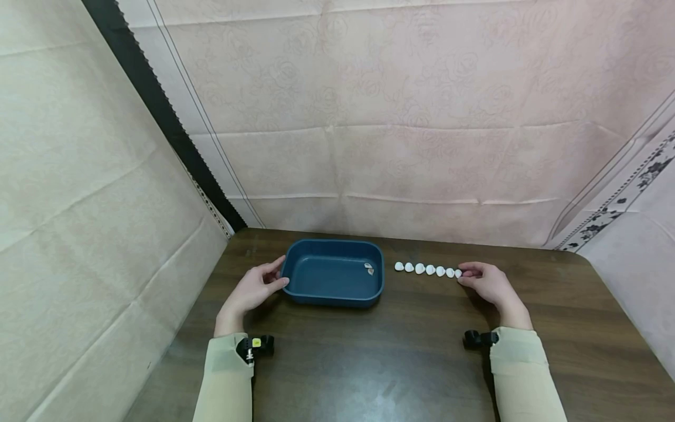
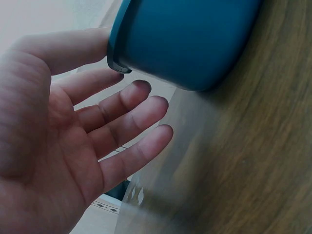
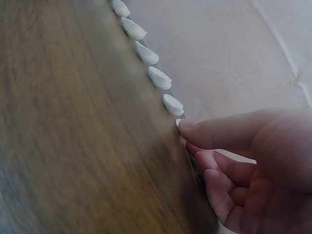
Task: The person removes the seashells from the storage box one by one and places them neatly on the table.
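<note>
Several white ribbed seashells (image 1: 419, 268) lie in a row on the table, right of a dark blue rectangular tub (image 1: 332, 302). At the row's right end my right hand (image 1: 490, 286) pinches the last shell (image 3: 178, 122) between thumb and forefinger; the thumb mostly covers it in the right wrist view. My left hand (image 1: 255, 287) holds the tub's left end, thumb and forefinger at the rim (image 2: 113, 53). Its other fingers (image 2: 141, 117) are spread loosely below the rim. Inside the tub, toward the right, lie a couple of small pale shells (image 1: 370, 270).
The brown wooden table (image 1: 369, 357) has its far edge just behind the tub and the shell row. Pale patterned cloth (image 1: 401, 117) hangs behind it, with more cloth (image 1: 95, 234) at the left side. Both wrists wear black camera mounts (image 1: 480, 339).
</note>
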### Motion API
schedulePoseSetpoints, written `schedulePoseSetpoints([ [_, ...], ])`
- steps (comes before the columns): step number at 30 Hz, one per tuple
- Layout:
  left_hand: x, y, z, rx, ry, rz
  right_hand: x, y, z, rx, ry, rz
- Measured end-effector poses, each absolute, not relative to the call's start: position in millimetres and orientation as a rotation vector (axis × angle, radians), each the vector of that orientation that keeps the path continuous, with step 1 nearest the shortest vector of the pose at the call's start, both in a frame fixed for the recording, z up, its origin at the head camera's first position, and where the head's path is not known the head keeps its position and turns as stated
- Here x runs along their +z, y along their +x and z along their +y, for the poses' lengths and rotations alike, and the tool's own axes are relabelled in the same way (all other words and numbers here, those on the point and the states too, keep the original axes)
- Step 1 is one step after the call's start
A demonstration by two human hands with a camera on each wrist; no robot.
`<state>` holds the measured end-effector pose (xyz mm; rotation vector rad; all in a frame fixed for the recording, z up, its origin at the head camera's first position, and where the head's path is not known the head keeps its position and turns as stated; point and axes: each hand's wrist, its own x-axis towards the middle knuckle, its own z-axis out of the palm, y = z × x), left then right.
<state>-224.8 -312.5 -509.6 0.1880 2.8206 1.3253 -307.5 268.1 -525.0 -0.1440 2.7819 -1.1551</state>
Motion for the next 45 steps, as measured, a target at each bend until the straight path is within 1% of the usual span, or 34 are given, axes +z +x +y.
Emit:
schedulePoseSetpoints([
  [8,-507.8,-225.1,-312.2,1.326,0.187,2.822,-517.6,-304.9,265.5,-1.150,-0.180,2.866],
  [13,-508.3,-224.9,-312.5,1.326,0.191,2.822,-504.8,-300.9,249.4,-1.222,-0.238,2.936],
  [18,-508.3,-225.0,-311.8,1.317,0.196,2.823,-490.5,-297.9,213.9,-1.368,-0.397,2.906],
  [23,-507.5,-226.3,-311.5,1.308,0.205,2.830,-478.0,-287.8,163.2,-1.519,-0.544,2.752],
  [31,-509.6,-227.3,-312.3,1.311,0.188,2.834,-467.4,-267.3,83.6,-1.559,-0.760,2.554],
  [38,-511.8,-227.9,-312.1,1.332,0.171,2.827,-477.0,-267.9,44.2,-1.489,-0.821,2.516],
  [45,-511.0,-227.9,-311.9,1.328,0.172,2.829,-485.7,-274.1,20.5,-1.346,-0.840,2.555],
])
